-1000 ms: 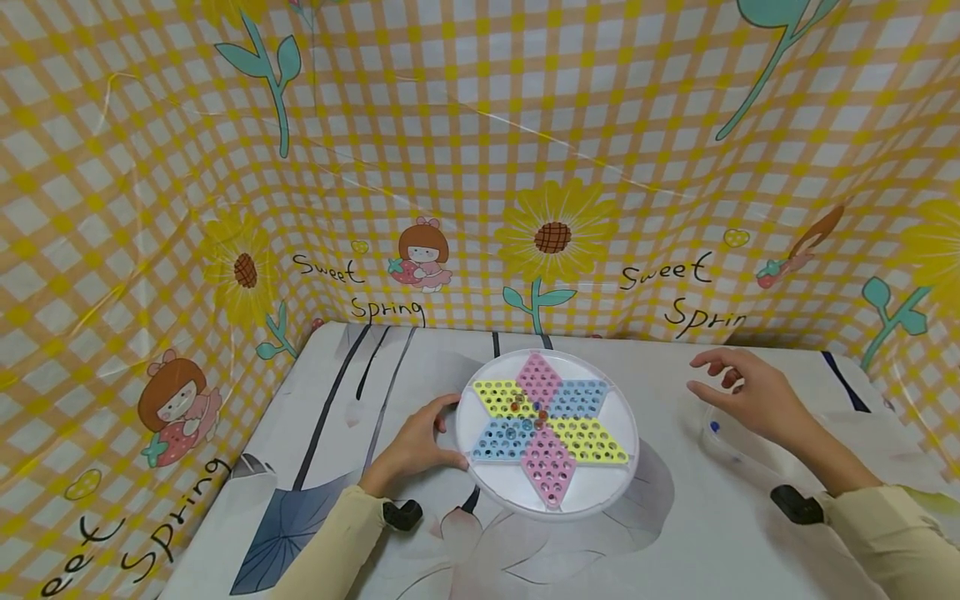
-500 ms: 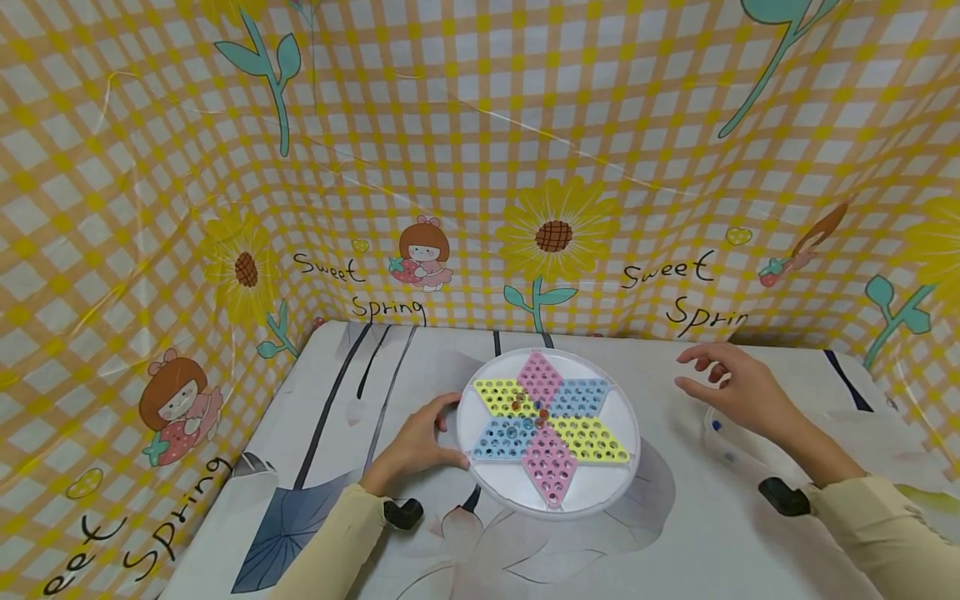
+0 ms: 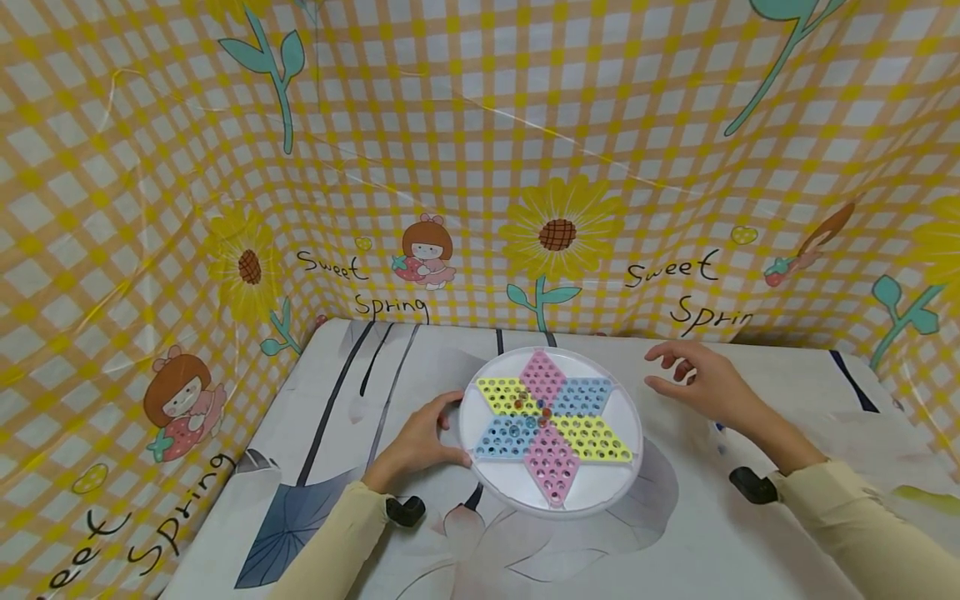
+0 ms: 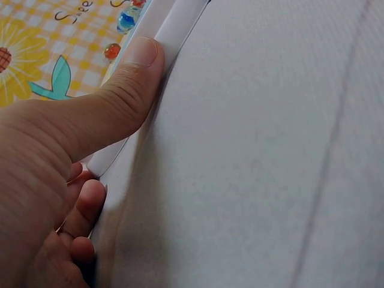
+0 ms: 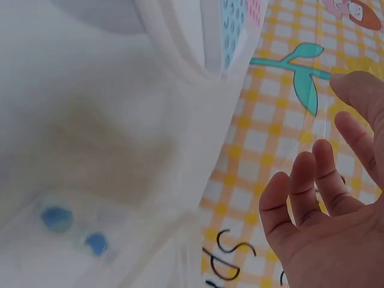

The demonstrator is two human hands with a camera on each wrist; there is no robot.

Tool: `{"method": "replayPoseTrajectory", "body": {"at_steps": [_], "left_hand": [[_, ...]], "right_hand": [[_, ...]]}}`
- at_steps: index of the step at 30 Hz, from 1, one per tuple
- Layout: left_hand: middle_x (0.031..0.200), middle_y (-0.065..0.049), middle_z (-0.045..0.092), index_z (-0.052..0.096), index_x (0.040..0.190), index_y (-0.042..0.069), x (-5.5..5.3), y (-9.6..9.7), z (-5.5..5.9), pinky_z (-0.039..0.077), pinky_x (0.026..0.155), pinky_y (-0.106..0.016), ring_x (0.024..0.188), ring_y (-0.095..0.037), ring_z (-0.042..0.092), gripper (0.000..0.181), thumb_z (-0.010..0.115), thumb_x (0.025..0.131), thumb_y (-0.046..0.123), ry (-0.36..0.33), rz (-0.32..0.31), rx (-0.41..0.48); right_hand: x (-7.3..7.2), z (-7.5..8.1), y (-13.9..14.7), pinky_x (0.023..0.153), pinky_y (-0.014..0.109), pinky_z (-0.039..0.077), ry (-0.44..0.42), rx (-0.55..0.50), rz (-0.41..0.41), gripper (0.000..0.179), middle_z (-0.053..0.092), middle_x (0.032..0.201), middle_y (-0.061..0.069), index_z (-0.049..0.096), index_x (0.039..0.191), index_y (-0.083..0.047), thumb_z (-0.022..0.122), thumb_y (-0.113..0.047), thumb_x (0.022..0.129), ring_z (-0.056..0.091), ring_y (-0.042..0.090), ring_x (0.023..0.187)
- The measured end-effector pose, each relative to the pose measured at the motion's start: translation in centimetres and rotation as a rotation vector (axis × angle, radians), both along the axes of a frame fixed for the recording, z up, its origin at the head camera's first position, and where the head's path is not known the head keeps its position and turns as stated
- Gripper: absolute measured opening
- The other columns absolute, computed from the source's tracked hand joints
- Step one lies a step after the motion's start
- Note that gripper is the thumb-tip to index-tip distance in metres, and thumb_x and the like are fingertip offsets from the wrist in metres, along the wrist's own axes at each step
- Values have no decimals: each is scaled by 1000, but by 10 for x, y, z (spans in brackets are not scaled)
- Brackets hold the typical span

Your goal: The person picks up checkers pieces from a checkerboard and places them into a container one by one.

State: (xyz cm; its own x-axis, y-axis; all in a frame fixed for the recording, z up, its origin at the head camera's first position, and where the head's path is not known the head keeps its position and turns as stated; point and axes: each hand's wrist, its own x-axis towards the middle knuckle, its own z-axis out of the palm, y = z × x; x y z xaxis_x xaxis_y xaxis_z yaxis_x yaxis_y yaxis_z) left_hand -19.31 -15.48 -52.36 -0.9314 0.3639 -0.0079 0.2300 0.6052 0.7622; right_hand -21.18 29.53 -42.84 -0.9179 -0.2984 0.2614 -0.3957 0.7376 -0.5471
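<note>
Head view: my left grip (image 3: 417, 440) curls round the edge of the board (image 3: 600, 483) on the worktop (image 3: 697, 525); my right grip (image 3: 701, 383), fingers parted, apparently empty, hangs near it. I'd judge I'm between marbles (image 3: 546, 412); next calls for a delicate pinch.

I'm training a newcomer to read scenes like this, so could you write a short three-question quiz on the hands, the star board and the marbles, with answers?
1. True or false: the left hand and the right hand both touch the game board.
2. Choose one: the star point nearest the person is (A) yellow, (B) blue, (C) pink.
3. Short answer: in the right wrist view, what colour are the two marbles seen apart from the board?

Key:
1. False; only the left hand touches it.
2. C.
3. Blue.
</note>
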Motion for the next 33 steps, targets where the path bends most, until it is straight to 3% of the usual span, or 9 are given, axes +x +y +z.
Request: {"method": "replayPoseTrajectory", "body": {"at_steps": [10, 21, 33], "left_hand": [[98, -2, 52, 44, 153, 15, -2, -1, -4, 39, 78, -33, 90, -18, 47, 105, 99, 66, 29, 18, -12, 0], [98, -3, 52, 44, 153, 13, -2, 0, -1, 39, 79, -33, 91, -18, 47, 104, 99, 66, 28, 23, -15, -2], [97, -3, 51, 44, 153, 13, 0, 0, 1, 39, 80, -33, 90, -18, 47, 104, 99, 66, 26, 16, -14, 0]], "right_hand": [[-9, -4, -29, 70, 30, 51, -130, -4, 63, 35, 62, 108, 13, 67, 121, -11, 81, -21, 90, 59, 23, 87], [-10, -9, -54, 66, 29, 51, -136, -41, 149, 32, 63, 108, 15, 68, 118, -8, 81, -13, 89, 59, 22, 86], [-16, -16, -75, 71, 31, 51, -136, -50, 224, 31, 65, 106, 15, 69, 116, -4, 82, -11, 88, 59, 23, 85]]}}
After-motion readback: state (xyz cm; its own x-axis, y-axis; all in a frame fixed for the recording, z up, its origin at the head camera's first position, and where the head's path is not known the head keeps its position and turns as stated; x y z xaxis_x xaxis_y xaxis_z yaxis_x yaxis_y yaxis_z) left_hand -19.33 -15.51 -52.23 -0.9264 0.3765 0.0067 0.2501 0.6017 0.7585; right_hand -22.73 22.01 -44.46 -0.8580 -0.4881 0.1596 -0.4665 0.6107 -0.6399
